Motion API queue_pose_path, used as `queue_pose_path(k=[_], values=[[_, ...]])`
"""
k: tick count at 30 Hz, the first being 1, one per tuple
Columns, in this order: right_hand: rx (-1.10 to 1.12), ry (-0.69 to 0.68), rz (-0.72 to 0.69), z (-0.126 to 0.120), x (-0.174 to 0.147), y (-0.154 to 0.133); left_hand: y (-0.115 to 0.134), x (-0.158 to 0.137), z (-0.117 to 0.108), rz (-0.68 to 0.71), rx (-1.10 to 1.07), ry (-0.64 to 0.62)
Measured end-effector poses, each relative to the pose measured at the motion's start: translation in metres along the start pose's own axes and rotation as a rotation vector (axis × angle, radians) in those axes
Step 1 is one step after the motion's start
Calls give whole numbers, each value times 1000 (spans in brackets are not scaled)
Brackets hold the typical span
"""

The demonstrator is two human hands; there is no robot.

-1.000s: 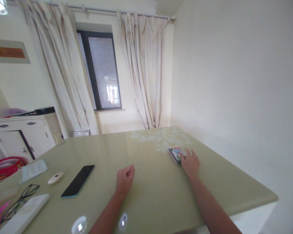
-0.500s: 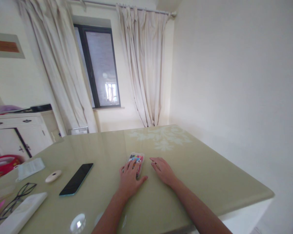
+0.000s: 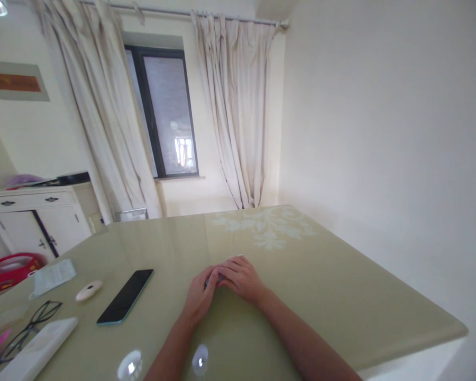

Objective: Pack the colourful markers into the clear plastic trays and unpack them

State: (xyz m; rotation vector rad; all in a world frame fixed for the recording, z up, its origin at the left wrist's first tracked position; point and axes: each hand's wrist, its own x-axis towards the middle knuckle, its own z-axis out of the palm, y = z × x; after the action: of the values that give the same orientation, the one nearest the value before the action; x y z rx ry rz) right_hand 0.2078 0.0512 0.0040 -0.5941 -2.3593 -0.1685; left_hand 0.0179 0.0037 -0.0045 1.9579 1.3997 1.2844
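Observation:
A small clear plastic case with colourful contents (image 3: 221, 277) lies on the table, almost wholly covered by my two hands. My left hand (image 3: 199, 294) is closed around its left side, with the thumb along the near edge. From the right, my right hand (image 3: 243, 278) grips over the top and far side, its fingers bent and touching the left hand's fingers. Only a sliver of the case shows between the hands. To the left of my hands, a dark-screened phone (image 3: 126, 296) lies flat.
On the left of the glossy green table (image 3: 325, 296) are a small oval white object (image 3: 89, 291), a pale blue face mask (image 3: 53, 277), black-framed glasses (image 3: 31, 327) and a long white object (image 3: 42, 349). A red rounded item (image 3: 14, 272) is beyond the table's left edge. A wall borders the right side.
My right hand has moved left onto the case, from apart to gripping it. The left hand has shifted from lying on top to holding the left side. The view has tilted slightly.

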Motion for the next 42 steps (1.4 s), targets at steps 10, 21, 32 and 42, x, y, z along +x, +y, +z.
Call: queue_pose_path(k=[10,21,32,42], values=[[29,103,120,-7,-23,-3,13,-2,9,15,-76,-70],[303,151,249,-20,-28,12,-2,5,-2,-223,-172,52],[409,247,531,-17,-28,14,10,1,0,-169,-167,-11],[267,346,910,2,-41,39,6,7,3,-302,-267,102]])
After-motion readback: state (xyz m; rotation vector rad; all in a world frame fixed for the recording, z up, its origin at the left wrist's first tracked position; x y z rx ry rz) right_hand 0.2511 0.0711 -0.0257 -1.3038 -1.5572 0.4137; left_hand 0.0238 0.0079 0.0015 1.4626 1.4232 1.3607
